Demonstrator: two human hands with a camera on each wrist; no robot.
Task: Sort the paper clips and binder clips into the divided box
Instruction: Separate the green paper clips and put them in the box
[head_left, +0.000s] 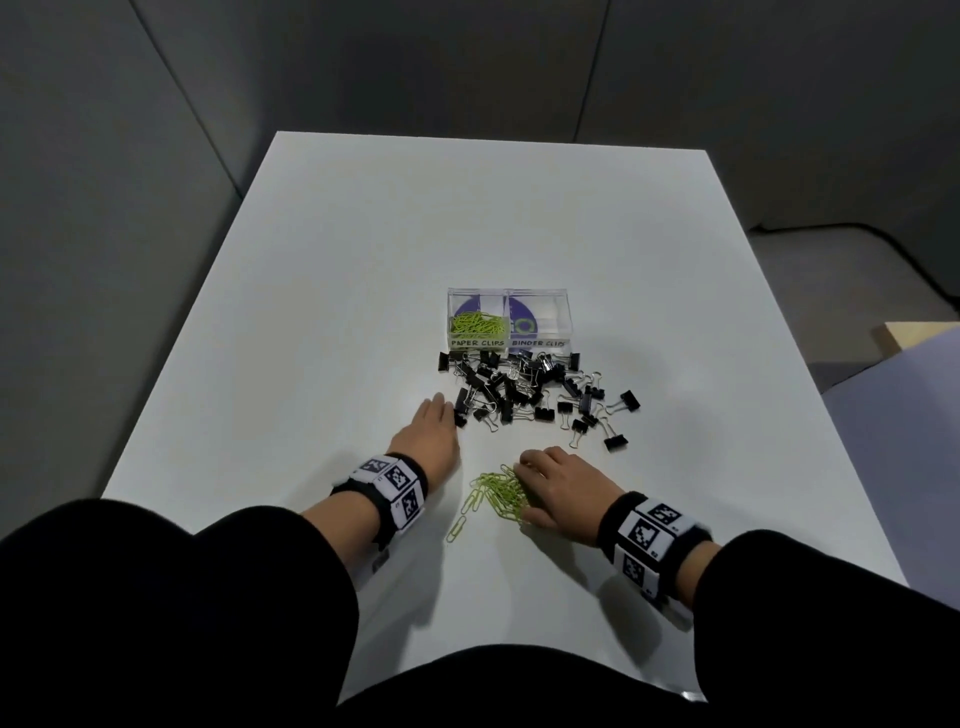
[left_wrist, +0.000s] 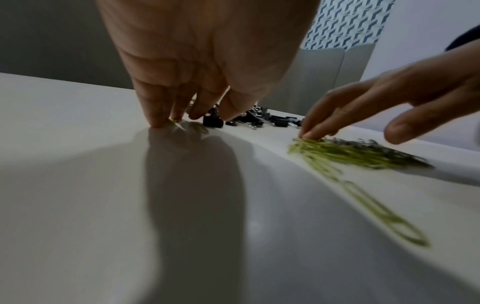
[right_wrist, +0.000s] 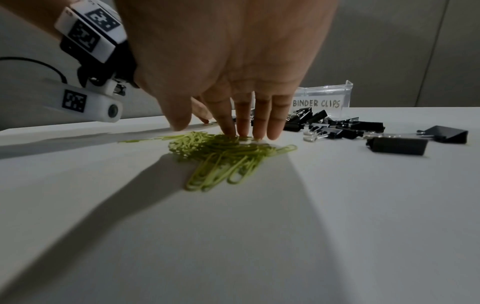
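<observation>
Right hand (head_left: 563, 488): we spread straight fingers onto the green paper clips (head_left: 501, 492) heaped on the worktop (head_left: 519, 218).
Left hand (head_left: 431, 431): flat, fingers straight, beside the black binder clips (head_left: 524, 389).
Handling: paper clips seem light, slippery, tangle-prone; we'd pinch a bunch.
Divided box (head_left: 563, 325): paper clips in the left compartment; the binder side looks empty.

**Two handwritten labels on the box**

The clear divided box (head_left: 506, 322) carries two handwritten labels on its near wall. The left compartment's label (head_left: 478, 343) reads "PAPER CLIPS"; the right compartment's label (head_left: 538, 343) reads "BINDER CLIPS", seen plainly in the right wrist view. The wristbands (head_left: 647, 540) bear black-and-white square code markers with small digits too tiny to read.
</observation>
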